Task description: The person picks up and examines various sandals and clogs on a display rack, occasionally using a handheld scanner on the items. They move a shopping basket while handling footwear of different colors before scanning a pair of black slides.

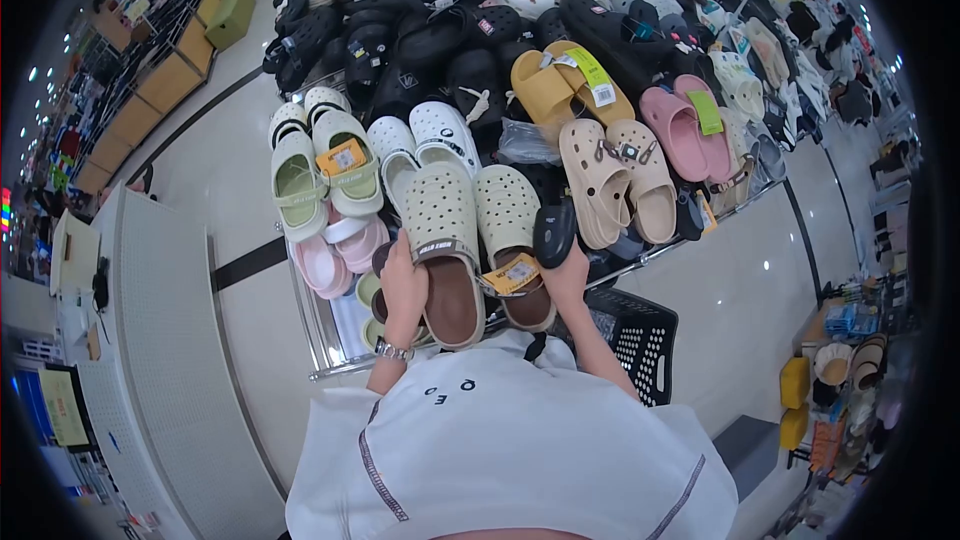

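Note:
A pair of beige clogs with brown insoles lies in front of me, the left clog (441, 215) and the right clog (507, 212), toes pointing away. An orange tag (511, 275) hangs on the right one. My left hand (404, 290), with a watch at its wrist, is closed on the outer side of the left clog. Beside the right clog, my right hand (567, 280) is closed around a dark, rounded black shoe (553, 234), which hides most of its fingers. White clogs (445, 135) sit just beyond the pair.
Pale green clogs (347, 162) and pink clogs (322, 268) are at left. Tan clogs (598, 185), yellow slides (545, 88) and pink slides (676, 132) lie to the right. Black clogs (370, 55) pile up behind. A black basket (655, 350) stands below the metal rack edge (745, 202).

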Demonstrator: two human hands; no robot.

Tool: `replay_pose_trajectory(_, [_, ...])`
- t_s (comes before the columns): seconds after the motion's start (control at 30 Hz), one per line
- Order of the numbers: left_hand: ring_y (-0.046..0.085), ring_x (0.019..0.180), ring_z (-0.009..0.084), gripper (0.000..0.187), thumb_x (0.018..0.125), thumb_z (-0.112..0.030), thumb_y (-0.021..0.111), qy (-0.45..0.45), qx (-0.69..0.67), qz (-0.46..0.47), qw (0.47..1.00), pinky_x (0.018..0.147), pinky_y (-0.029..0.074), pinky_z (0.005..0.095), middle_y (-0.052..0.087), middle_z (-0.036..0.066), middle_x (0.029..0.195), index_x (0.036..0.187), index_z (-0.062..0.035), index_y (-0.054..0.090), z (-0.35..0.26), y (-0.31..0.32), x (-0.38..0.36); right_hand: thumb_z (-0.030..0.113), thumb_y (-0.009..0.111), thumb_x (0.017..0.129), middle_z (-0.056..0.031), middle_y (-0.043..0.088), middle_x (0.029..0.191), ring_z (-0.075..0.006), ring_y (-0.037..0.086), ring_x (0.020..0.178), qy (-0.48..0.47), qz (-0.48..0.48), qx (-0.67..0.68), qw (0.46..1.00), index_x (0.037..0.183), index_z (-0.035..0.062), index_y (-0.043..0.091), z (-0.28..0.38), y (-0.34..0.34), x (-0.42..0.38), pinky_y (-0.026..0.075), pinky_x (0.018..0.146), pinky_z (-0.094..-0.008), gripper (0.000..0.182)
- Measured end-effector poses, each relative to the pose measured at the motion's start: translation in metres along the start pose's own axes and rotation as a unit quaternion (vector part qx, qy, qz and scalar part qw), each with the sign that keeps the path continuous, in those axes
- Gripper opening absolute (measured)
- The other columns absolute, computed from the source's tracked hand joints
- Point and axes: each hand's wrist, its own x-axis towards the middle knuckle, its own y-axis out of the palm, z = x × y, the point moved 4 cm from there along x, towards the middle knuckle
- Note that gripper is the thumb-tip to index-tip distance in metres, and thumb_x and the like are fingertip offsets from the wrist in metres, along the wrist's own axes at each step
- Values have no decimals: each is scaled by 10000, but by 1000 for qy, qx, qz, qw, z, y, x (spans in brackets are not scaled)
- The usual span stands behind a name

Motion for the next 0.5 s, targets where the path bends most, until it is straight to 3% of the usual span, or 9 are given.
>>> replay_pose_trajectory(0.13, [552, 819, 371, 511, 680, -9, 450, 31, 18, -2, 999, 721, 440, 428, 474, 200, 1116, 1187, 27, 398, -28, 0, 40, 83, 687, 607, -183, 599, 818, -349, 582, 796, -44, -101, -34, 993, 1018, 18, 519, 4, -6, 37, 461, 685, -374, 449])
replay_pose_trajectory(0.2, [555, 816, 372, 512, 687, -10, 444, 40, 11, -5, 999, 714, 446, 425, 463, 191, 1135, 1195, 24, 389, -45, 2, 61, 98, 661, 636, -188, 597, 811, -356, 568, 817, 26, -106, -63, 992, 947, 26, 536, -2, -6, 63, 449, 678, -392, 343])
replay_pose_trajectory(0.3, [567, 747, 371, 527, 683, -8, 470, 82, 42, -20, 996, 647, 472, 412, 472, 220, 1086, 1202, 26, 379, -64, 15, 89, 118, 651, 638, -194, 594, 799, -365, 570, 779, 12, -91, -81, 992, 905, 33, 526, 2, 0, 92, 448, 657, -419, 307])
replay_pose_trajectory(0.37, [583, 647, 332, 550, 682, -12, 507, 120, 111, 3, 987, 555, 495, 369, 490, 255, 985, 1209, 51, 365, -70, 35, 107, 125, 644, 637, -196, 589, 772, -364, 576, 749, 48, -26, -191, 980, 900, 29, 498, 4, 12, 104, 450, 650, -441, 316])
replay_pose_trajectory(0.5, [597, 569, 260, 608, 695, -35, 538, 96, 205, 34, 973, 457, 496, 300, 510, 295, 923, 1248, 77, 311, -66, 83, 121, 97, 632, 633, -182, 570, 745, -350, 577, 718, 55, -40, -251, 966, 890, -3, 458, -3, 35, 111, 464, 634, -429, 325])
